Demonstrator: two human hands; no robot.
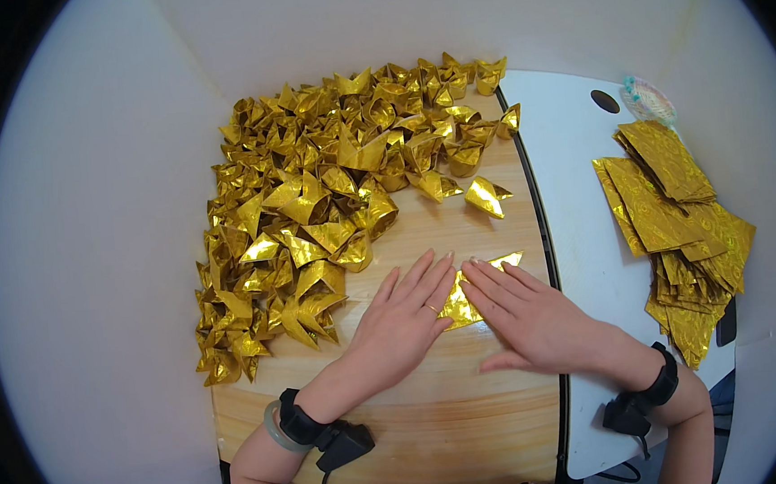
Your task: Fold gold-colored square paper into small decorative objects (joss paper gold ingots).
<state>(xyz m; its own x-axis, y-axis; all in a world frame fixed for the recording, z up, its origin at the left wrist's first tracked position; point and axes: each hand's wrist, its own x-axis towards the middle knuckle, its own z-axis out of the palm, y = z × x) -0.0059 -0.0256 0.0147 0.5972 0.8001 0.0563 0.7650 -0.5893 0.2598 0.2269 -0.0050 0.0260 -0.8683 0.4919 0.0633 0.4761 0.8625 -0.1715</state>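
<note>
Under my two hands lies a folded piece of gold foil paper (461, 306), flat on the wooden table. My left hand (402, 320) rests on its left side, fingers stretched out and pointing away from me. My right hand (528, 318) presses on its right side with flat, extended fingers, the thumb spread out toward the left. A corner of the paper shows beyond the right fingertips. Parts of it are hidden beneath both hands. Just beyond, a single folded gold paper ingot (488, 196) stands apart from a large heap of similar ingots (313, 193).
To the right, across a dark seam, a white table (574, 193) bears stacks of flat gold paper (675, 222). A pale crocheted-looking item (648, 100) lies behind them, near a dark oval hole (605, 101). A dark object (726, 324) shows beside the stacks. White walls enclose the workspace.
</note>
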